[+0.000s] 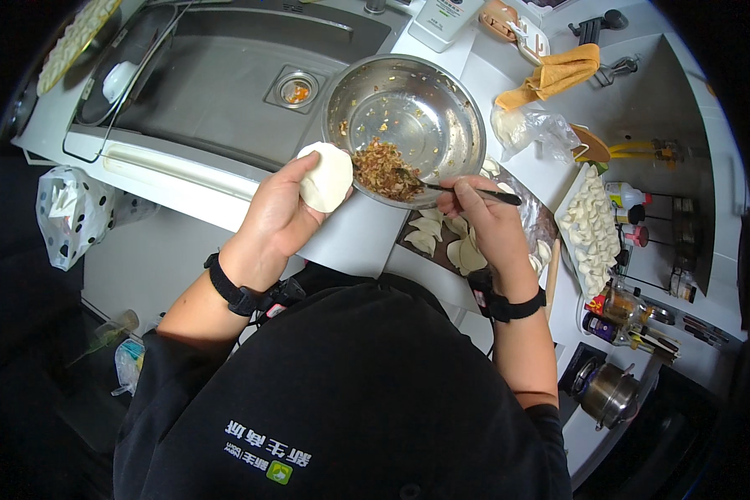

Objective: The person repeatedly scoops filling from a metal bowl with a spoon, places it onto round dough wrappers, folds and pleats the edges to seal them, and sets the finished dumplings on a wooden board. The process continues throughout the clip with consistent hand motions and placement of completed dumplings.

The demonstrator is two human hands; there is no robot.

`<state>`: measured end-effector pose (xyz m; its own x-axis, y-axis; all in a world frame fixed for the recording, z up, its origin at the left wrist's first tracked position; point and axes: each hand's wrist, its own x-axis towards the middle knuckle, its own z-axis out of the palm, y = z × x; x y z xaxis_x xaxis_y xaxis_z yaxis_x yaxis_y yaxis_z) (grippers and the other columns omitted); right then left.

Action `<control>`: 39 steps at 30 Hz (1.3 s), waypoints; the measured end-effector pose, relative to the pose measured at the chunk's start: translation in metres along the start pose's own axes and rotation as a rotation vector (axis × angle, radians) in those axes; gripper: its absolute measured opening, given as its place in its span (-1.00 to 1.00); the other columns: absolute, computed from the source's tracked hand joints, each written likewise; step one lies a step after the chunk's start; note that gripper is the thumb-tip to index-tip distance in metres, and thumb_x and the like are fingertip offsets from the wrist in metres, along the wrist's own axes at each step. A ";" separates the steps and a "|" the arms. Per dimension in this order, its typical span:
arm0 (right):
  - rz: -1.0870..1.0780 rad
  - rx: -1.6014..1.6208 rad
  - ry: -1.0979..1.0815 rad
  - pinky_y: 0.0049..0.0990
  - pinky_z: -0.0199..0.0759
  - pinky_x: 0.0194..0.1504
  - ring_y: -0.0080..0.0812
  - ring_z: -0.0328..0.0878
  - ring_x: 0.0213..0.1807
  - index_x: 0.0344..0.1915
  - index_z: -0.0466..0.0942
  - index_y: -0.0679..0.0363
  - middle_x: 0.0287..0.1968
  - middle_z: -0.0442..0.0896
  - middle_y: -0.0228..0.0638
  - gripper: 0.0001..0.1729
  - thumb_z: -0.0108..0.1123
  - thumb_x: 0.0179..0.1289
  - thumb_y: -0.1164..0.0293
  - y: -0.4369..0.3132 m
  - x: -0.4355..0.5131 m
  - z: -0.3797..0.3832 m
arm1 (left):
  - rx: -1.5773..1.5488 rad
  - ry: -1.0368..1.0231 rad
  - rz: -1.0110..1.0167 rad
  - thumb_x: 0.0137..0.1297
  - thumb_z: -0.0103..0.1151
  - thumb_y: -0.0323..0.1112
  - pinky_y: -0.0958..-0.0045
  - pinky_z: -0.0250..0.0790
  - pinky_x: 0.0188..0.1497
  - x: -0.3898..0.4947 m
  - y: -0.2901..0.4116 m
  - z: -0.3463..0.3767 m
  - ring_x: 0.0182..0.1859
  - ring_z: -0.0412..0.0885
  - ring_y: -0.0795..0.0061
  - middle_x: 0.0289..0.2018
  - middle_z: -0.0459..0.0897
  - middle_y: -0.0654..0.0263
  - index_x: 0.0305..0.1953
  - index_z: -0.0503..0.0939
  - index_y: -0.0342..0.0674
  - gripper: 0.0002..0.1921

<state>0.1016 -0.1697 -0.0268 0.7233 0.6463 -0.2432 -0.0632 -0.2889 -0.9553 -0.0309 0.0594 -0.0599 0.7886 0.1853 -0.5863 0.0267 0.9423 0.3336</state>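
Observation:
A round, pale dumpling wrapper lies across the fingers of my left hand, the thumb pressing on its edge. My right hand grips a dark-handled spoon whose head is in the chopped filling. That filling is heaped on the near side of a wide stainless steel bowl; small bits cling to the bowl's wall. Below my right hand, folded dumplings and flat wrappers lie on a dark board.
The sink is left of the bowl. On the right stand a tray of dumplings, a rolling pin, jars and a steel pot. A plastic bag and an orange cloth lie beyond the bowl.

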 end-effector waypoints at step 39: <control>-0.452 -0.067 0.292 -0.43 0.48 -0.07 -0.29 0.64 -0.15 -0.03 0.55 0.40 -0.19 0.68 -0.10 -0.74 -0.02 0.37 0.54 -0.029 -0.033 0.049 | -0.197 -0.224 -0.005 0.57 -0.44 -0.10 0.20 0.17 0.39 0.012 -0.011 0.071 0.27 0.37 0.24 0.22 0.41 0.08 0.24 0.28 -0.35 -0.51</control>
<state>0.0455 -0.1482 0.0006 0.8296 0.4963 0.2556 0.3358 -0.0777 -0.9387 0.0218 0.0313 -0.0185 0.9052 0.1350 -0.4029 -0.0717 0.9831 0.1683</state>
